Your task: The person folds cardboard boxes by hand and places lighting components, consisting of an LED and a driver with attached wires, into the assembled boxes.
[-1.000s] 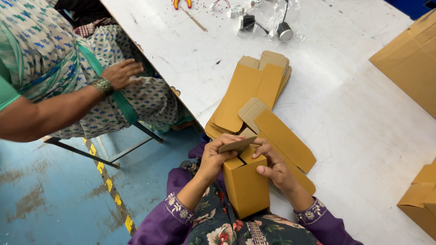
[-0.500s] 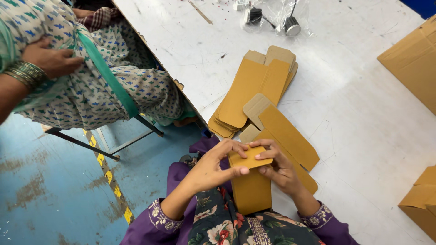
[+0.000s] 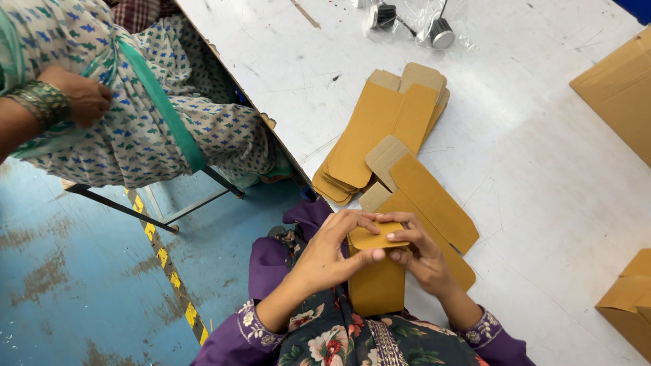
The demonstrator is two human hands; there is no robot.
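Both hands, left (image 3: 331, 254) and right (image 3: 422, 256), pinched shut on small tan cardboard box (image 3: 377, 274), thumbs on its top flap.

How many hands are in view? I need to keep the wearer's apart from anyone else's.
3. The left hand and right hand press the flap of a small brown box; a co-worker's hand rests upper left. Others may be hidden.

A tan folded carton (image 3: 377, 281) stands upright near flat tan cartons (image 3: 380, 132) on the table.
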